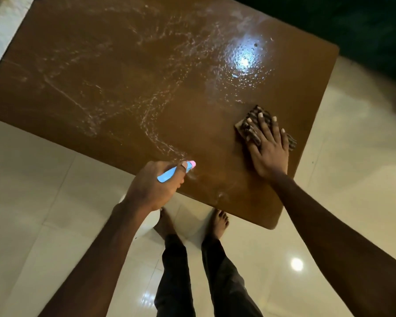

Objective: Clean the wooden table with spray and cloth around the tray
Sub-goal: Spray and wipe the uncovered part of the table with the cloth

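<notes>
Bare feet point(217, 223) on the pale tile floor point(32, 179), right by the near edge. The left hand point(151, 186) sits over that edge, fingers point(180, 179) curled round a blue spray bottle point(169, 173). The bottle's long axis runs diagonally, with the pink nozzle aimed away and to the right across the surface point(124, 76). Further in on the right, the right hand point(269, 149) lies palm-down on the striped cloth point(247, 124), arm stretched out, fingers point(264, 124) spread and pressing it flat. Beyond that, wet white streaks point(151, 131) loop over the brown wood, plus a bright lamp glare point(245, 60) far right.
</notes>
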